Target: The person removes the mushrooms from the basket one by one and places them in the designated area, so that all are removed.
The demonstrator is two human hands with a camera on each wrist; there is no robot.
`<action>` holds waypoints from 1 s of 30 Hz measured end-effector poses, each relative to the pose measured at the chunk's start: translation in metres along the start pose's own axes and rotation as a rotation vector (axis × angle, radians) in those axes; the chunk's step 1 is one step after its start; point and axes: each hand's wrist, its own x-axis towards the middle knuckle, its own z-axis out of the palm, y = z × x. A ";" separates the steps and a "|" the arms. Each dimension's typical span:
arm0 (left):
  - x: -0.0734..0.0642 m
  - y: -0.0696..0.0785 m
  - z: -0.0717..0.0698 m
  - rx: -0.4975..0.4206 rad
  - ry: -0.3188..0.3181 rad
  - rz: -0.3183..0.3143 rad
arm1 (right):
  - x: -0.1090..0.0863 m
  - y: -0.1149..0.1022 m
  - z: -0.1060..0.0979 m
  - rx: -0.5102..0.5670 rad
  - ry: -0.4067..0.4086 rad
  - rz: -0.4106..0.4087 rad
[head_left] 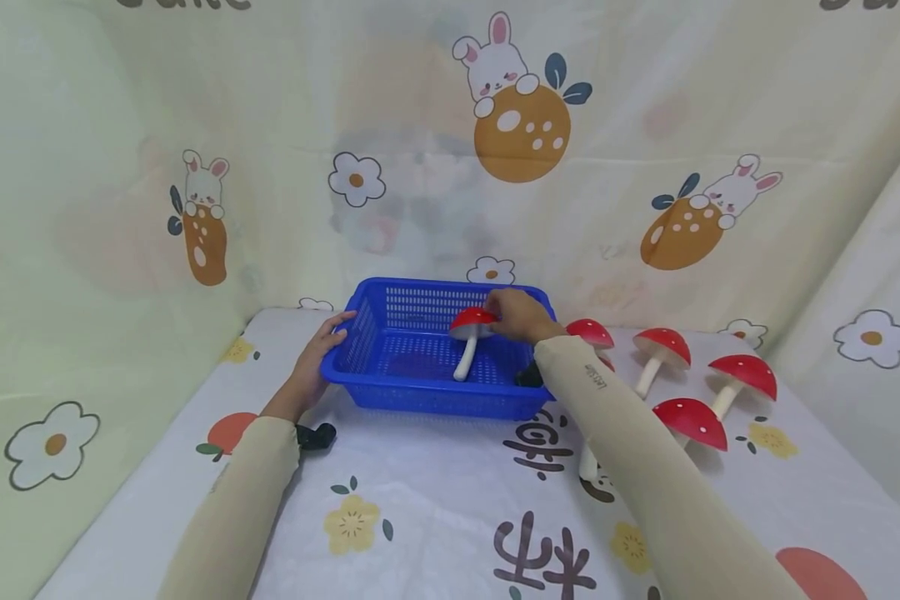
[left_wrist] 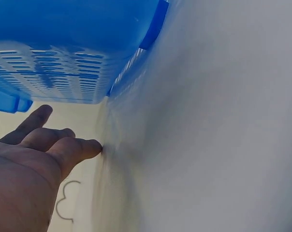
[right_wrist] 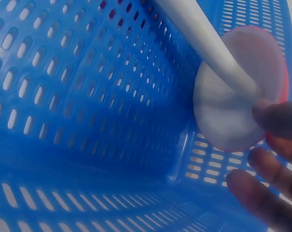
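My right hand (head_left: pixel 521 315) pinches a toy mushroom (head_left: pixel 466 357) by its red cap, thumb on the pale underside and fingers at the rim. The mushroom hangs inside a blue plastic basket (head_left: pixel 427 400), its white stem slanting down toward the slotted floor. In the right wrist view, the pale underside of the mushroom (right_wrist: pixel 223 116) faces the camera, and the right hand's fingertips (right_wrist: pixel 250 191) show below the cap. At the basket's left end, my left hand (head_left: pixel 317 358) has its fingers loosely extended by the rim. The left wrist view shows this hand (left_wrist: pixel 35 159) beside the slotted wall.
Several more red-capped mushrooms (head_left: pixel 663 348) lie on the table right of the basket, one partly hidden by my right sleeve (head_left: pixel 630 433). A printed white cloth (head_left: pixel 420 475) covers the table. Behind the basket hangs a curtain (head_left: pixel 420 225) with rabbit pictures.
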 end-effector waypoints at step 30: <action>-0.001 0.002 0.001 -0.032 -0.020 0.027 | 0.001 0.003 -0.005 0.078 0.211 -0.067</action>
